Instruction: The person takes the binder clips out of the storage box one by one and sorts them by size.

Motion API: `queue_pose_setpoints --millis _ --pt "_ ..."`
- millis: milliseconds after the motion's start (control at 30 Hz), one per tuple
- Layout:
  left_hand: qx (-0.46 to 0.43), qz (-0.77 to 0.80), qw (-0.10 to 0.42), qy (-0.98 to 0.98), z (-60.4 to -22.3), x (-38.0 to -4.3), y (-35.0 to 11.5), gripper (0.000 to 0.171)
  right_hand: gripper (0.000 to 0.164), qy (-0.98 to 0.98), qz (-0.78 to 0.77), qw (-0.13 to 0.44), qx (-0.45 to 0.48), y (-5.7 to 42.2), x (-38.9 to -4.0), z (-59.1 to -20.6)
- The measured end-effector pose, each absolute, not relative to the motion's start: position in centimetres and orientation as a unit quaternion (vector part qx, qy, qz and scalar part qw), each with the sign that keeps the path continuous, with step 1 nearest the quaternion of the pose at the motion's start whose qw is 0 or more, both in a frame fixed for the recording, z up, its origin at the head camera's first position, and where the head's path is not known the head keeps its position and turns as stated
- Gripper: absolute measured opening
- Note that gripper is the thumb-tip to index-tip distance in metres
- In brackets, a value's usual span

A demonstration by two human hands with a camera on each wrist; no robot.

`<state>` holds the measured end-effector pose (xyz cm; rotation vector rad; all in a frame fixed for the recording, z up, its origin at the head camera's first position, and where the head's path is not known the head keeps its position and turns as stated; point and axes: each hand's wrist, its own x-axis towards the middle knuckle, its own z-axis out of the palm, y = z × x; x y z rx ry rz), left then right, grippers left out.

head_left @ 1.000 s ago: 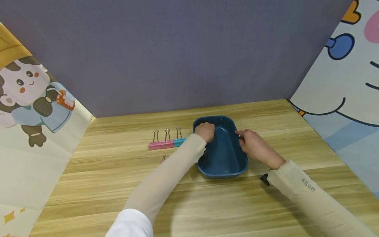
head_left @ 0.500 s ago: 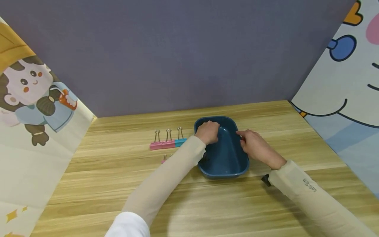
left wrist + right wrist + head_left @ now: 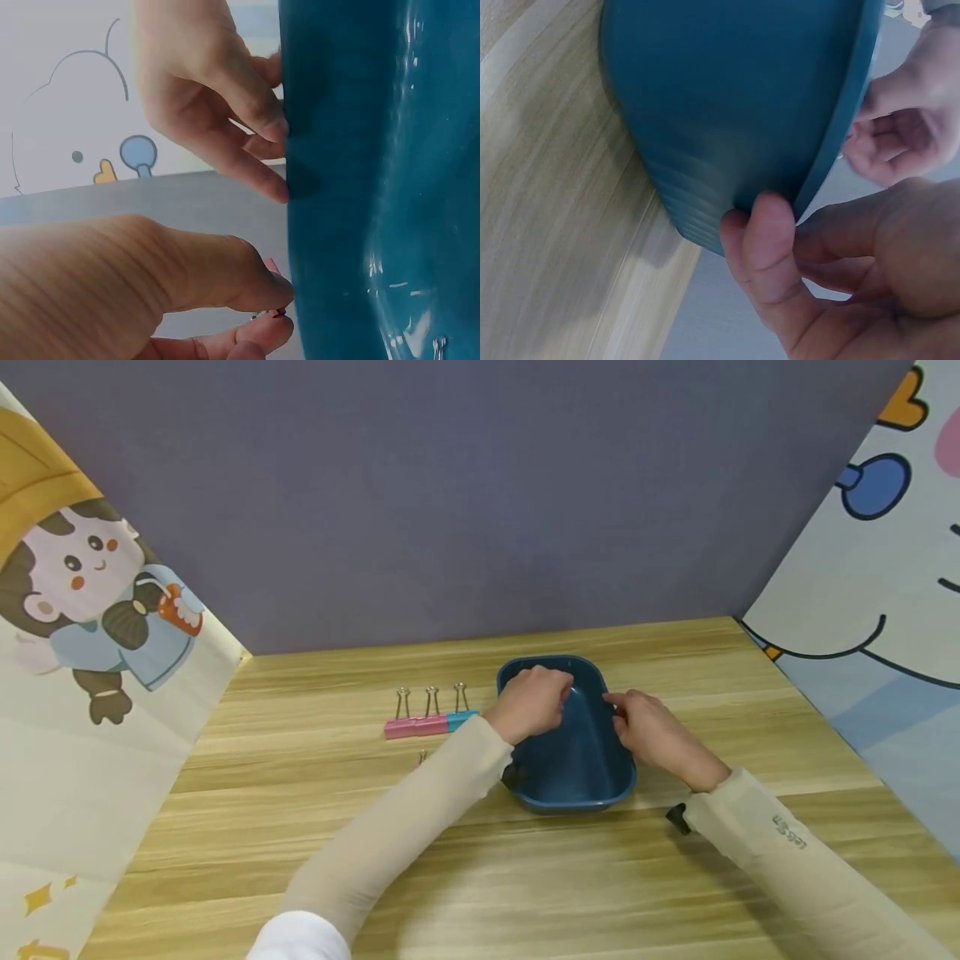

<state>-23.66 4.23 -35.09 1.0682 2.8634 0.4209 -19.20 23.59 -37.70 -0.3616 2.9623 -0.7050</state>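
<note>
A deep blue plastic basin [image 3: 573, 760] rests on the table. Above its inside, in the head view, is my left hand [image 3: 534, 697]. In the left wrist view that hand's thumb [image 3: 259, 289] and fingers pinch a small pink binder clip [image 3: 273, 265], mostly hidden by them. Wire handles of another binder clip [image 3: 439, 346] show inside the basin. My right hand [image 3: 652, 731] holds the basin's right rim, its fingertips [image 3: 769, 225] against the outer wall. Left of the basin stand large binder clips, pink [image 3: 416, 727] and blue [image 3: 461, 720], handles up.
A smaller binder clip [image 3: 422, 758] shows in front of the large ones, partly behind the left sleeve [image 3: 405, 814]. The wooden table [image 3: 525, 885] meets a grey-purple back panel [image 3: 465, 510]. Cartoon-printed panels [image 3: 112, 610] flank both sides.
My left hand has moved to the right over the basin and looks raised from inside it. My right hand stays at the rim. The head view has shifted slightly.
</note>
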Motion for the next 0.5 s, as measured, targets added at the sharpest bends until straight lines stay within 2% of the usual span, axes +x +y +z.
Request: queue_pose_setpoints --millis 200,500 --pt "0.369 0.16 0.015 0.915 -34.3 -22.7 1.6 0.018 0.04 0.963 -0.239 0.033 -0.12 23.6 -19.1 -37.9" --pt "0.339 0.158 0.001 0.927 -34.2 -21.9 -2.8 0.018 0.04 0.961 -0.247 0.039 -0.121 23.7 -19.1 -37.9"
